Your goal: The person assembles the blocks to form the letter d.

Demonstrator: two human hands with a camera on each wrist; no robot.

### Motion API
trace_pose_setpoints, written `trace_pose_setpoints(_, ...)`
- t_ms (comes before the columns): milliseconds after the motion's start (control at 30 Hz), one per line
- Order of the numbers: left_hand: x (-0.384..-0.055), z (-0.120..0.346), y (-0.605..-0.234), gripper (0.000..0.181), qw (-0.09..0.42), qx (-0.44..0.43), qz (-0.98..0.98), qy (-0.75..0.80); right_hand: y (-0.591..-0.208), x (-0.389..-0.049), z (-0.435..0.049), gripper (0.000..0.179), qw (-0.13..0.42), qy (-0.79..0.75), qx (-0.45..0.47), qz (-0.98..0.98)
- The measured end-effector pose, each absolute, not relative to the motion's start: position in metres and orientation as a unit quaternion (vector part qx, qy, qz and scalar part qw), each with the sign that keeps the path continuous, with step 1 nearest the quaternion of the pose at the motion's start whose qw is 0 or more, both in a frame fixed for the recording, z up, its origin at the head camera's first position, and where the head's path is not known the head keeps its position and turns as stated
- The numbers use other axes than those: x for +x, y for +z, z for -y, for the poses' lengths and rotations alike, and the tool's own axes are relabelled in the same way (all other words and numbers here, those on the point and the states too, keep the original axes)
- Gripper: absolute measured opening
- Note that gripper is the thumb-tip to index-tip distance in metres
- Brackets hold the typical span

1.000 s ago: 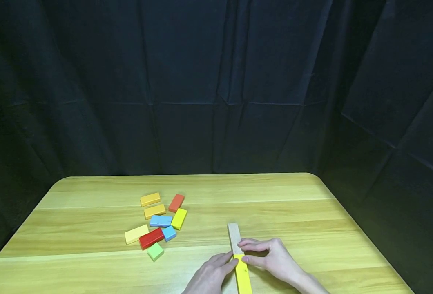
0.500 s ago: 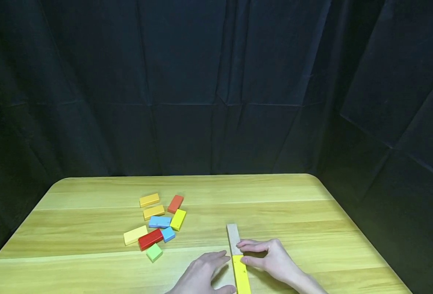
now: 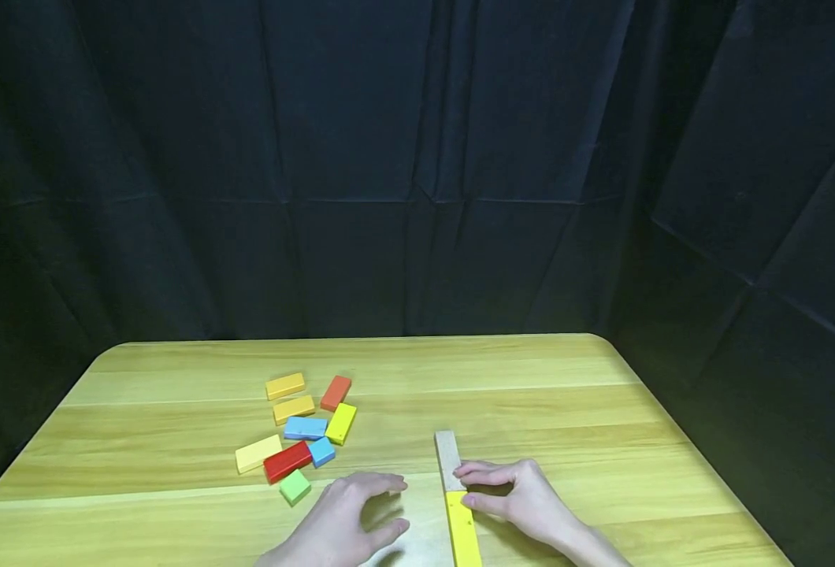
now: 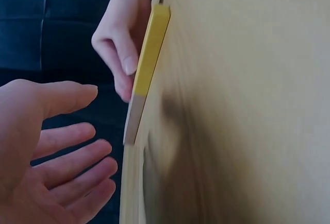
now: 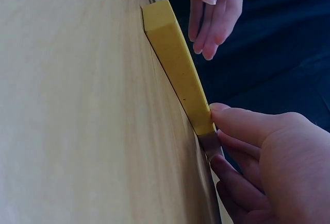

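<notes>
A long yellow block [image 3: 463, 531] and a speckled grey block [image 3: 447, 458] lie end to end in a line on the table. My right hand [image 3: 524, 498] rests against their right side, thumb on the yellow block near the joint and fingertips on the grey one. In the right wrist view, the thumb [image 5: 234, 121] touches the edge of the yellow block close to the seam. My left hand [image 3: 346, 516] is left of the row, apart from it, with thumb and fingers spread and nothing between them.
Left of my hands lies a loose group of blocks: a green block [image 3: 295, 487], a red block [image 3: 287, 461], a cream block [image 3: 258, 453], and several orange, blue and yellow ones. A dark curtain [image 3: 417, 173] hangs behind the wooden table [image 3: 637, 441].
My left hand has let go of the row's left side and moved left, its fingers spreading. My right hand stays at the seam, and the blocks keep their places.
</notes>
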State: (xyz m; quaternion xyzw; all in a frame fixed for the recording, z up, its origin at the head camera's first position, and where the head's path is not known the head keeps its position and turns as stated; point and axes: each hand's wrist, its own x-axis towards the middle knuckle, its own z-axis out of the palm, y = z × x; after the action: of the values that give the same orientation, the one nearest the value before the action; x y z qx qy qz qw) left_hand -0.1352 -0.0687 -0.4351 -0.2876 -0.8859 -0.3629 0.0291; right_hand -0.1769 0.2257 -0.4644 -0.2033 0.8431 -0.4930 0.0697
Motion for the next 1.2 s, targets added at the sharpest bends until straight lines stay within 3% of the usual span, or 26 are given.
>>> trace_pose_setpoints(600, -0.160, 0.138, -0.415, 0.029, 0.010, -0.239, 0.876, -0.420, -0.464, -0.177, -0.224, 0.027, 0.071, -0.489, -0.197, -0.847)
trace_pose_setpoints(900, -0.177, 0.181, -0.418, 0.031, -0.039, -0.167, 0.858, -0.485, -0.464, -0.177, -0.225, 0.026, 0.071, -0.486, -0.198, -0.848)
trace_pose_setpoints(1200, -0.184, 0.205, -0.426, 0.031, -0.023, -0.132, 0.867, -0.479, -0.462, -0.175, -0.225, 0.026, 0.072, -0.482, -0.189, -0.853)
